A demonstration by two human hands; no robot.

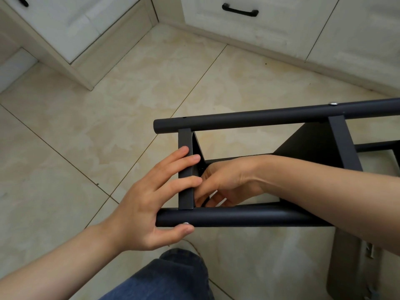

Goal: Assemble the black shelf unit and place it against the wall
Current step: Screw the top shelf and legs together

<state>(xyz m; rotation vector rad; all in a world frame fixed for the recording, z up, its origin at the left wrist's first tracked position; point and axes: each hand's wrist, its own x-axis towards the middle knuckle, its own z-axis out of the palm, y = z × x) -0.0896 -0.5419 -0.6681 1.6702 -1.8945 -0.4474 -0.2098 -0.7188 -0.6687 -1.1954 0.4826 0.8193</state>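
Observation:
The black shelf unit lies on its side on the tiled floor, its far pole (pixel 259 118) and near pole (pixel 238 215) running left to right. A flat end panel (pixel 185 146) joins them at the left, and a second panel (pixel 344 144) sits farther right. My left hand (pixel 140 208) lays straight fingers across the end panel, with the thumb under the near pole beside a silver screw (pixel 185 223). My right hand (pixel 229 180) reaches in between the poles, fingers curled just behind the end panel. Whatever they hold is hidden.
White cabinets with a black handle (pixel 240 10) line the far wall, and another cabinet (pixel 71 29) stands at the left. A grey metal part (pixel 350 267) lies at the lower right under my forearm. My jeans-covered knee (pixel 173 276) is at the bottom.

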